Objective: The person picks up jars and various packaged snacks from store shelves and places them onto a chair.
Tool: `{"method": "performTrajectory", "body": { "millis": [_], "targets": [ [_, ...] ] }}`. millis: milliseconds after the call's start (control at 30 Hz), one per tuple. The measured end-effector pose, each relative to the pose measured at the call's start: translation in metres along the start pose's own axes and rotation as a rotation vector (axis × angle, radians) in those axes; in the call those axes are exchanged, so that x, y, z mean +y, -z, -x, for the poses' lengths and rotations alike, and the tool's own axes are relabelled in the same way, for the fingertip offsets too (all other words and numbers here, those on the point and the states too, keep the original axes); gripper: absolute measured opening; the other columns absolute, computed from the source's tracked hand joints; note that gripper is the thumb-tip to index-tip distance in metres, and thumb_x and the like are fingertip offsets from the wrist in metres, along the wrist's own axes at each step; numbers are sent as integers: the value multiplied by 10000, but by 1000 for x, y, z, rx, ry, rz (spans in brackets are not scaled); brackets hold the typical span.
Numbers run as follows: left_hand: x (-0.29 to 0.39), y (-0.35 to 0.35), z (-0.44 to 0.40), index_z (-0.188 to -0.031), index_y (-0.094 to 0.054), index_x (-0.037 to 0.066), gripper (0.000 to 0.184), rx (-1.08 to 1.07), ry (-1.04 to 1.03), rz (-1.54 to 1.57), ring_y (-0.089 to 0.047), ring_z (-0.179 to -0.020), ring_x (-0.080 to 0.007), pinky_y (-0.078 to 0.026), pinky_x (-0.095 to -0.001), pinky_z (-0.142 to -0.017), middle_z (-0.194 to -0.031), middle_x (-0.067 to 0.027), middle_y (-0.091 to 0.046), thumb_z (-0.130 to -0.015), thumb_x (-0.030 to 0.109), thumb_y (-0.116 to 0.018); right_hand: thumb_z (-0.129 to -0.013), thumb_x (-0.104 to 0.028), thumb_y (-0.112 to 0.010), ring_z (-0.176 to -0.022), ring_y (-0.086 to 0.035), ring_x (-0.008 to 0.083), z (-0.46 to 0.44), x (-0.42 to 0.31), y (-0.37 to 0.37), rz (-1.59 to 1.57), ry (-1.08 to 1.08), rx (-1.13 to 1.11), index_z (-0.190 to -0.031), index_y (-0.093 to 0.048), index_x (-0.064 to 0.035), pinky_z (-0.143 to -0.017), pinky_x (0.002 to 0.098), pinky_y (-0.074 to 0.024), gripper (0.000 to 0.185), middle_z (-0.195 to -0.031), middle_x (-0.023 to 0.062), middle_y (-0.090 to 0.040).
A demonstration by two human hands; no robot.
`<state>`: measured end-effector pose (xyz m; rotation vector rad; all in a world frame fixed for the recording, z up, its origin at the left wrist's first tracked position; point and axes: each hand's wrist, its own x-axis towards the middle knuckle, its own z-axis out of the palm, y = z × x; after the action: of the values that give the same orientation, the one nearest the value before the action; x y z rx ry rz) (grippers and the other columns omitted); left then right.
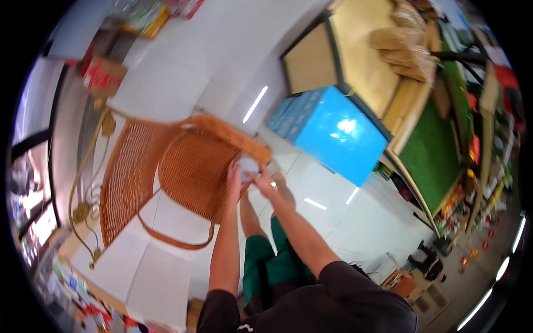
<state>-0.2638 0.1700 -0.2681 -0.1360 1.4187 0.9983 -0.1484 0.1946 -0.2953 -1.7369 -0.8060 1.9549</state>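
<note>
My left hand and my right hand hold a small, round, whitish object between them, one at each side. It is too small and blurred to name. Both hands are over the near edge of a woven orange-brown wicker chair, by the end of one armrest. The chair's curved back is to the left, and its other armrest loops out below the seat.
A blue box stands right of the chair, against a wooden display unit with brown bags on it. Green matting lies farther right. A gold metal rack is at the left. Another person is at the lower right.
</note>
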Motion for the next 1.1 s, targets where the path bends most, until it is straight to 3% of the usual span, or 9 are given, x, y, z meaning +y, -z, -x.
{"method": "performTrajectory", "body": {
  "millis": [67,133,300,367,467,533,633,800,1100],
  "targets": [
    [-21,18,10,-1338,-314,156,521,0,-92,-99,-491,-1079,-243,-511,-356,-715,-1267,-121,-416,-899,382,-481,-694,-175,-759,-1017,-540,226,29,-10,-7,59,-50,51,-1261,-372,-8,-823,315,-476,706,-1130,142,-529],
    [-39,35,33,-1308,-330,132,498,26,-247,-168,-490,-1055,-233,-509,-356,-703,-1226,-131,-437,-896,350,-506,-717,-198,-752,-943,-580,248,60,-5,-12,-64,6,-2,-1289,-307,-56,-680,358,-537,738,-1098,144,-529],
    [5,37,151,-1208,-387,29,429,54,-484,-358,-441,-1112,-222,-360,-313,-953,-1207,-138,-444,-877,227,-575,-745,-143,-730,-962,-579,279,169,-66,-23,-224,-143,-73,-1197,-323,-60,-697,409,-543,614,-1091,181,-527],
    [21,26,180,-1123,-389,4,358,-28,-482,-231,-347,-1232,-256,-329,-333,-984,-1415,-229,-229,-881,193,-573,-759,-121,-715,-960,-577,307,203,-74,-22,-365,-157,-76,-1141,-326,-59,-726,440,-546,549,-1089,193,-508],
    [47,-5,220,-967,-421,18,229,-136,-418,-253,-511,-994,-188,-434,-300,-832,-1108,-159,-519,-874,155,-579,-757,-95,-714,-967,-571,337,242,-91,-5,-543,-219,-20,-1082,-297,-57,-766,471,-544,531,-1118,217,-458],
    [45,-19,217,-943,-430,20,198,-235,-424,-337,-526,-872,-142,-452,-273,-749,-936,-103,-548,-874,138,-574,-751,-105,-724,-977,-569,336,267,-111,14,-591,-107,-40,-1091,-267,-49,-759,460,-549,573,-1139,221,-436],
    [49,-40,224,-964,-430,41,207,-413,-382,-328,-525,-885,-138,-448,-258,-747,-955,-85,-534,-879,169,-569,-749,-129,-730,-995,-563,327,278,-114,40,-735,-73,4,-1129,-234,-33,-739,423,-562,632,-1172,215,-400],
    [36,-102,256,-989,-425,106,260,-418,-237,-407,-518,-848,-141,-483,-274,-626,-958,-31,-495,-881,304,-553,-744,-145,-737,-975,-569,310,304,-128,100,-896,1,44,-1163,-219,-33,-717,372,-568,675,-1217,189,-353],
    [-86,-281,325,-971,-424,122,295,-603,-222,-738,-493,-889,-152,-514,-342,-591,-963,-26,-476,-868,369,-547,-747,-208,-737,-916,-591,277,391,-92,296,-1115,251,147,-1266,-196,-67,-647,342,-567,763,-1152,178,-436]
  ]
}}
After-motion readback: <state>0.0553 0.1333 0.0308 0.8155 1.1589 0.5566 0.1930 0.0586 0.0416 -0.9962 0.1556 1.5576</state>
